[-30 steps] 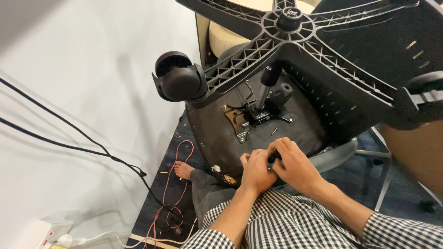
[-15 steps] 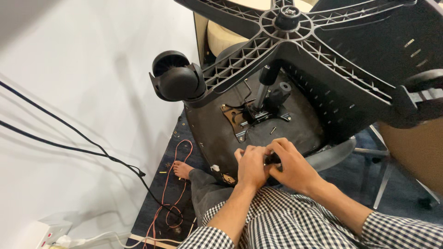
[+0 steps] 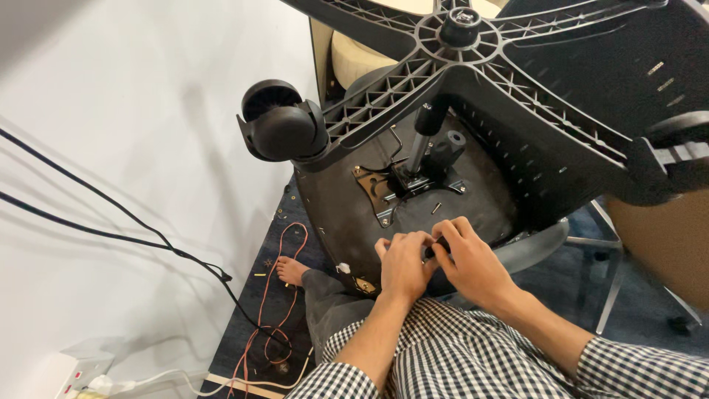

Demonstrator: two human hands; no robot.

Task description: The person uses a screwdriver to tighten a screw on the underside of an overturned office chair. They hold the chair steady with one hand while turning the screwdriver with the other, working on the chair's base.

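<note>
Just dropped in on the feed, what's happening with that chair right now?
A person sits on the floor with an office chair tipped over, its star base and caster facing up. Both hands meet at the underside of the seat: the left hand and right hand pinch a small dark part between them. What that part is cannot be told.

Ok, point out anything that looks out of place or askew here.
The office chair lies tipped over, its star base and caster in the air. Small screws sit loose on the seat underside, and an orange wire sprawls on the floor. Both hands, left and right, grip a small dark part.
</note>
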